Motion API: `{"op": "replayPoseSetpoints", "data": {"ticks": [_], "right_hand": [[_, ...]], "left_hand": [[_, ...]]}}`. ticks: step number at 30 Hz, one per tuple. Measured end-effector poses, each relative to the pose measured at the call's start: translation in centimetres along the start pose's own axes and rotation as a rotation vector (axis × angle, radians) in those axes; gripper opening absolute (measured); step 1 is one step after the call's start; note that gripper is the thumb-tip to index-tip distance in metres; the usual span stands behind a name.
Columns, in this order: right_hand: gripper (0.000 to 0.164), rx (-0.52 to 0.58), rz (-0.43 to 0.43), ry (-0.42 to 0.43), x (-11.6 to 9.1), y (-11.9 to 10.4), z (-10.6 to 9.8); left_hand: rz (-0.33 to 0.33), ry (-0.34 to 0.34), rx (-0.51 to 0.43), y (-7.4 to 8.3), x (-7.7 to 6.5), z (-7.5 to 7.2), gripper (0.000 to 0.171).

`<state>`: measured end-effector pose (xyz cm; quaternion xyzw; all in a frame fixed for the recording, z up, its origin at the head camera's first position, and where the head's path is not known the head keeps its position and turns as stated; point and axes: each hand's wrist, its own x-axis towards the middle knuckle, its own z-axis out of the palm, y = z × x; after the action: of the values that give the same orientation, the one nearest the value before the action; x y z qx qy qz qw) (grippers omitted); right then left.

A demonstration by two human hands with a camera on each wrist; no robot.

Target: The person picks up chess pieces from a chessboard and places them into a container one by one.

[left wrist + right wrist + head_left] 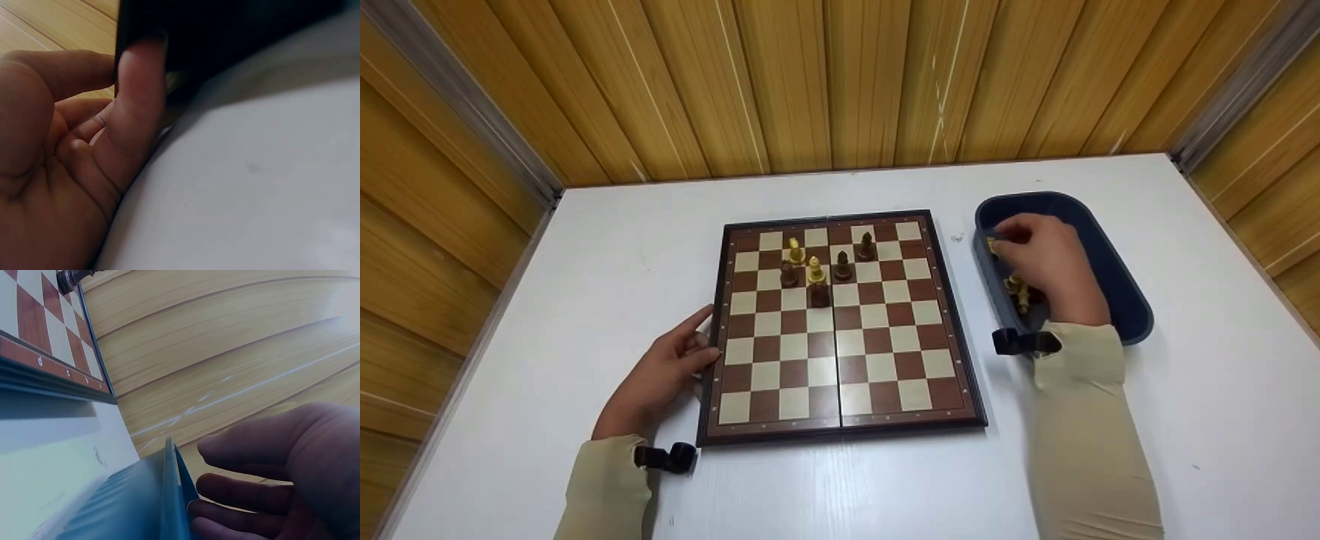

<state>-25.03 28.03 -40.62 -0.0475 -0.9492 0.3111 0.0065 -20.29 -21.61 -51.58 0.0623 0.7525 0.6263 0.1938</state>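
My left hand (667, 364) is at the left side of a folding chessboard (877, 367), with its thumb and fingertips touching the dark edge. In the left wrist view one finger (140, 84) stays against that edge. My right hand (1046, 259) reaches into a blue plastic bin (1117, 292), fingertips close to a light yellow chess piece (992, 246). Its fingers (242, 492) show loosely bent behind the rim in the right wrist view, with no piece visible among them. More yellow pieces (1020, 294) lie in the bin, partly hidden by the hand.
Toward the far side of the board stand several chess pieces: yellow ones, including a pawn-like one (815, 270), and dark brown ones, including one (866, 246) farthest right. The white table (645, 255) ends at wood-patterned panels (840, 82). The bin stands right of the board.
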Motion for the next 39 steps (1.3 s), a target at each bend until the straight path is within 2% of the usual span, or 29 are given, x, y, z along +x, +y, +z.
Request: {"op": "replayPoseSetpoints", "data": {"ticks": [11, 18, 30, 39], "right_hand": [[0.038, 0.021, -0.02, 0.014, 0.2, -1.9, 1.1], [0.034, 0.015, -0.132, 0.082, 0.5, -2.9, 2.1], [0.034, -0.001, -0.233, 0.077, 1.2, -4.8, 4.1], [0.031, 0.009, -0.222, 0.038, 1.9, -5.8, 5.4]], "left_hand": [[-0.002, 0.001, -0.032, -0.1, -0.1, -0.1, 0.07], [-0.002, 0.018, -0.045, -0.1, -0.1, -0.1, 0.07], [0.015, -0.006, -0.072, -0.2, 0.2, 0.1, 0.069], [0.017, -0.012, -0.053, -0.3, 0.2, -0.1, 0.069]]}}
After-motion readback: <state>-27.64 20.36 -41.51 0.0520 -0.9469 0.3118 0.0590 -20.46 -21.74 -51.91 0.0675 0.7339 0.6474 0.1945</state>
